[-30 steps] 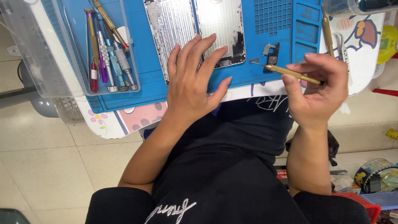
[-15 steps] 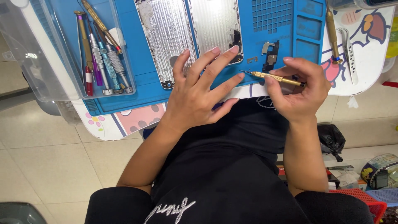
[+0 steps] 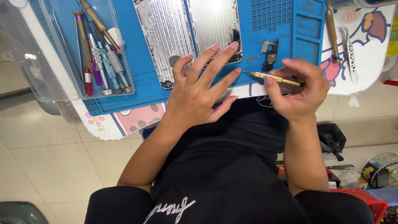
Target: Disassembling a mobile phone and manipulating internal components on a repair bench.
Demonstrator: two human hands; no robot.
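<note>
At the far left, a clear plastic tray (image 3: 62, 79) rests on the blue work mat (image 3: 145, 89), which covers the table (image 3: 373, 49). The tray holds a row of precision screwdrivers (image 3: 101, 54) with gold, red, purple, blue and silver handles, lying side by side.

To the right of the tray, a silver phone housing (image 3: 163, 37) lies flat on the mat with its inner face up. A second silver panel (image 3: 213, 25) lies just beside it on the right.

The left hand (image 3: 199, 93) is open, with fingers spread. Its palm lies at the near edge of the mat. Its fingertips (image 3: 214, 47) touch the near ends of both silver parts.

To the right of the left hand, the right hand (image 3: 296, 91) grips a gold screwdriver (image 3: 271, 77) between thumb and fingers. The tool lies almost level, with its tip pointing left. The tip sits just beside the left hand's outstretched fingers, at the near edge of the mat.

Just beyond the tool, a small black component (image 3: 269, 56) and a small metal bracket (image 3: 251, 59) lie on the mat, near a grid of square compartments (image 3: 271, 14).

At the far right, a second gold tool (image 3: 331, 33) and metal tweezers (image 3: 350, 52) lie on the patterned table surface, well apart from both hands.
</note>
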